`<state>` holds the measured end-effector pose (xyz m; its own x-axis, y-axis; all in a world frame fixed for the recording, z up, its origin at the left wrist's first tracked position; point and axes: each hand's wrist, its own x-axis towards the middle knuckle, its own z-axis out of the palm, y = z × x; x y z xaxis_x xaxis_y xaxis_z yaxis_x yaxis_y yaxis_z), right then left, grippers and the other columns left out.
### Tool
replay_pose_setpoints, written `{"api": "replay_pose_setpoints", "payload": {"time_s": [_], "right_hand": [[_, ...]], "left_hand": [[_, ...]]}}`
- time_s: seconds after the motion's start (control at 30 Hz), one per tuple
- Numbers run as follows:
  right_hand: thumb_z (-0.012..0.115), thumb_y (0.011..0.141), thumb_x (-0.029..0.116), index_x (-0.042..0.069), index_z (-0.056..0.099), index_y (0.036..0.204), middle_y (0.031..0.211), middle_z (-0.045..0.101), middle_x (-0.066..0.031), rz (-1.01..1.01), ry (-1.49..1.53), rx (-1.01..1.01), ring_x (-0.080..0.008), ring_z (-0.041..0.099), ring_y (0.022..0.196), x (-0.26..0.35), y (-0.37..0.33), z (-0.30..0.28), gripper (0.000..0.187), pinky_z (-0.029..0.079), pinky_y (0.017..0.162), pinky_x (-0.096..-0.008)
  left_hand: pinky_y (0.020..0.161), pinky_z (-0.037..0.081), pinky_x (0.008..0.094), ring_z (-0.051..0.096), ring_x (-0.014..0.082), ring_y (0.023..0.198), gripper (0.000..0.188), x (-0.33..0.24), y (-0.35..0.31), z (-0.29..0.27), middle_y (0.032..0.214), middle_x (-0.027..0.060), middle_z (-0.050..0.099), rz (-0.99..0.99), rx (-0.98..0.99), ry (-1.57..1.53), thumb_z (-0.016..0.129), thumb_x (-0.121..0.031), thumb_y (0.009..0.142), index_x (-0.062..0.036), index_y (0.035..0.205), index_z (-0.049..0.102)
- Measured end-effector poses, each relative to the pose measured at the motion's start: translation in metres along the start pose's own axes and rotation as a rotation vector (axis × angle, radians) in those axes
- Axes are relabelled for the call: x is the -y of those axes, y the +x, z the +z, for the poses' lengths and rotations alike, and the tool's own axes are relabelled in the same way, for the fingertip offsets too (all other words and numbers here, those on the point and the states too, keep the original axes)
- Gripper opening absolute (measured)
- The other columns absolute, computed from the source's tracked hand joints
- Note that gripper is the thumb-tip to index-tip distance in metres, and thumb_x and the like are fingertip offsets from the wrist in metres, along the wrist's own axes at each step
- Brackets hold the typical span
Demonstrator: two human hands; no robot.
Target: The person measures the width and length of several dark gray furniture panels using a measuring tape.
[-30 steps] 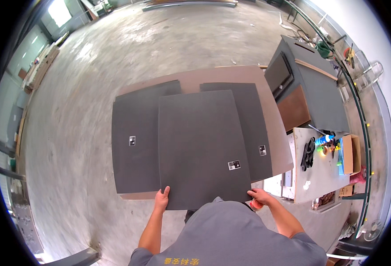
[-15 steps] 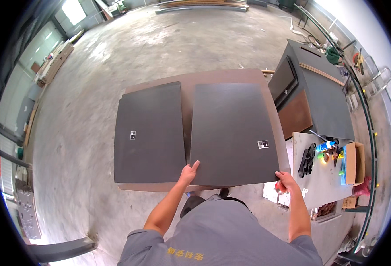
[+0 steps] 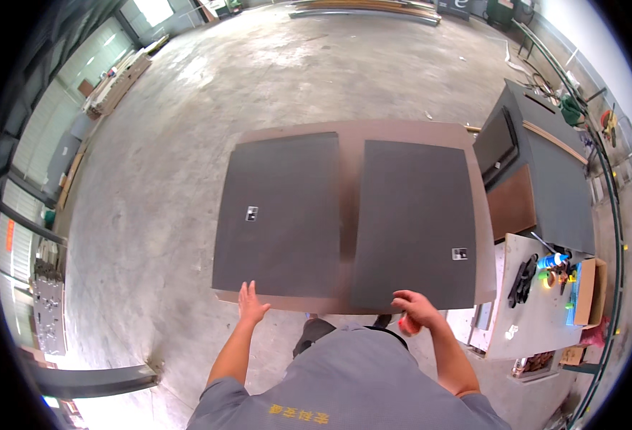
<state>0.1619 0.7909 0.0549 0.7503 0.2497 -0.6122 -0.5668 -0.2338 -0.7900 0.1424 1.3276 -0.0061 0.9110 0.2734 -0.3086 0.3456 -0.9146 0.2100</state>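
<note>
Much concrete point(image 3: 151, 222) surrounds brown board point(image 3: 484, 229); left fingers point(image 3: 244, 289) spread, right fingers point(image 3: 406, 294) gripping red object point(image 3: 407, 327).

Bench point(image 3: 350, 161) here has a plain brown top, and there's a dark grey left panel point(image 3: 283, 229) and a matching right panel point(image 3: 415, 215) lying flat on it, side by side, not touching. Strip of bare brown runs between them, plus more pokes out along the far edge and right side.
</note>
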Motion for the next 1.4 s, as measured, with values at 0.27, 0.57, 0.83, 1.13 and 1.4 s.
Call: {"api": "replay_pose_setpoints", "payload": {"time_s": [0.27,0.57,0.83,1.13,1.4], "right_hand": [[0.072,0.086,0.039,-0.014,0.042,0.140,0.133,0.058,-0.0287,0.138,-0.217,-0.259,-0.0334,0.059,0.123,0.035,0.102,0.162,0.081,0.048,0.101,-0.0396],[0.072,0.084,0.034,-0.017,0.045,0.136,0.129,0.059,-0.0337,0.209,-0.392,-0.479,-0.0369,0.058,0.125,0.023,0.159,0.232,0.078,0.046,0.104,-0.0397],[0.070,0.083,0.020,-0.015,0.053,0.130,0.119,0.067,-0.0260,0.064,-0.374,-0.652,-0.0297,0.067,0.108,-0.005,0.213,0.223,0.061,0.052,0.092,-0.0379],[0.068,0.082,0.029,-0.013,0.047,0.138,0.134,0.056,-0.0329,0.154,-0.377,-0.486,-0.0380,0.056,0.127,0.015,0.202,0.220,0.074,0.044,0.108,-0.0390],[0.073,0.088,0.038,-0.004,0.027,0.153,0.137,0.058,-0.0239,0.073,-0.244,-0.287,-0.0328,0.058,0.124,0.135,0.159,0.235,0.089,0.046,0.104,-0.0388]], "left_hand": [[0.123,0.020,0.0455,0.017,0.0386,0.150,0.120,0.142,0.066,-0.040,0.163,0.0215,0.011,-0.004,0.048,0.141,0.088,-0.027,0.069,-0.0156,0.160,0.010],[0.114,0.038,0.0447,0.029,0.0441,0.144,0.121,0.191,0.119,-0.053,0.157,0.0279,0.020,0.250,0.047,-0.160,0.088,-0.014,0.065,-0.0119,0.159,0.012],[0.102,0.049,0.0450,0.044,0.0439,0.132,0.114,0.183,0.156,-0.067,0.150,0.0265,0.031,0.252,0.008,-0.175,0.087,-0.013,0.067,-0.0100,0.157,0.018],[0.103,0.048,0.0457,0.046,0.0422,0.130,0.109,0.184,0.155,-0.069,0.146,0.0230,0.034,0.272,0.020,-0.168,0.086,-0.013,0.069,-0.0043,0.155,0.021],[0.105,0.045,0.0368,0.049,0.0332,0.131,0.073,0.088,0.140,-0.115,0.144,0.0178,0.047,0.559,-0.145,-0.231,0.079,-0.016,0.079,-0.0038,0.143,0.046]]}}
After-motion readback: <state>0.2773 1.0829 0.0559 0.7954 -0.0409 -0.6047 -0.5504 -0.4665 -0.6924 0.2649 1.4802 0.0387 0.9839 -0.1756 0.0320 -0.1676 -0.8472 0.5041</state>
